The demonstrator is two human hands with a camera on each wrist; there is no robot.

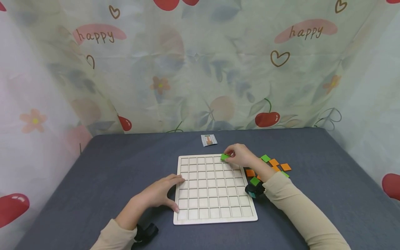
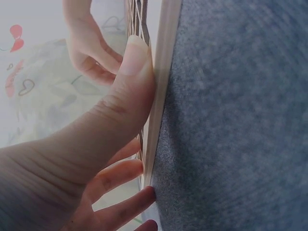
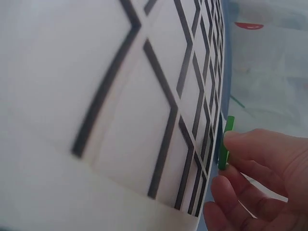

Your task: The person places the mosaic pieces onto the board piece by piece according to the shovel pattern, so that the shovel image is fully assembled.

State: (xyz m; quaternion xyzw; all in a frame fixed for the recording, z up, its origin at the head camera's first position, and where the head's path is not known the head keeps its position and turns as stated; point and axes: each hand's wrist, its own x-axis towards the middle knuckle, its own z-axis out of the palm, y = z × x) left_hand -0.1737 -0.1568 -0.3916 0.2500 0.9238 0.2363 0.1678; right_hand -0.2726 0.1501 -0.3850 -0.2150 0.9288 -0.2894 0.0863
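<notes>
A white gridded board (image 1: 215, 212) lies flat on the dark table. My right hand (image 1: 240, 155) is over the board's far edge, towards the right. Its thumb and fingers pinch a small square green tile (image 1: 224, 157), which stands on its side in the right wrist view. Along the board's left edge rests my left hand (image 1: 157, 192), fingers and thumb spread and extended. In the left wrist view its thumb (image 2: 132, 77) touches the board's rim. No tile shows in the grid cells that can be seen.
Right of the board lie loose orange tiles (image 1: 285, 167) and green tiles (image 1: 265, 158), some hidden behind the right forearm. A small printed card (image 1: 209, 140) lies beyond the board's far edge. Patterned cloth (image 1: 200, 76) hangs behind the table (image 1: 134, 152) and at both sides.
</notes>
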